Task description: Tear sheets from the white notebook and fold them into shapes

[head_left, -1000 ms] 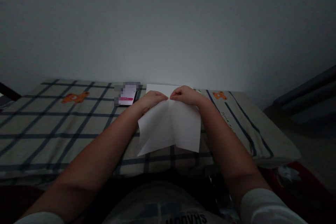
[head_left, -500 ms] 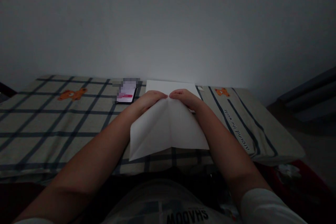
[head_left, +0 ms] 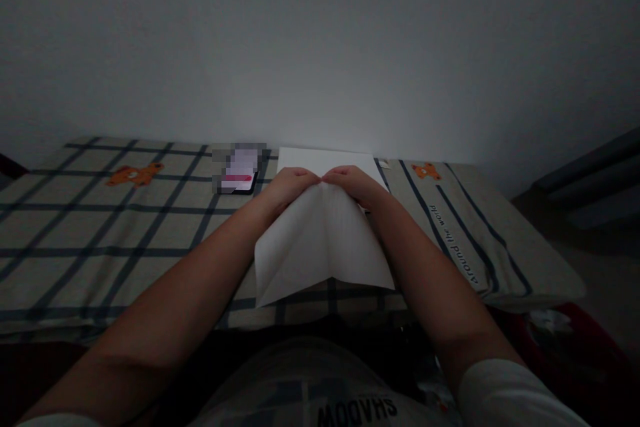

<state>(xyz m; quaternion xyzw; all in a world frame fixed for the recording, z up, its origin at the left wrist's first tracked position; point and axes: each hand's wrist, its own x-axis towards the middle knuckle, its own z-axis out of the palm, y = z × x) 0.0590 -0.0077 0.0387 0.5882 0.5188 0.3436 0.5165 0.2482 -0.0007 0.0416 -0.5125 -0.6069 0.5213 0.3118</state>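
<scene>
A creased white sheet of paper (head_left: 325, 240) is held up over the cloth-covered table, its near edge hanging toward me. My left hand (head_left: 295, 185) is closed on its far left side, and my right hand (head_left: 350, 181) grips the far right side. Both thumbs meet at the middle crease, where the paper rises to a ridge. Most of the fingers are hidden under the sheet. Behind my hands, a flat white stack or sheet of paper (head_left: 325, 157) lies on the cloth, partly covered by them.
A phone (head_left: 243, 170) with a lit, partly blurred screen lies left of the paper. The checked tablecloth (head_left: 165, 227) carries orange bear prints. A pale wall (head_left: 320, 47) stands behind the table. A red container (head_left: 570, 347) sits low at the right.
My thumbs have come together at the crease. The paper's two sides have drawn inward slightly, so it bends a little more sharply. The view has shifted slightly.
</scene>
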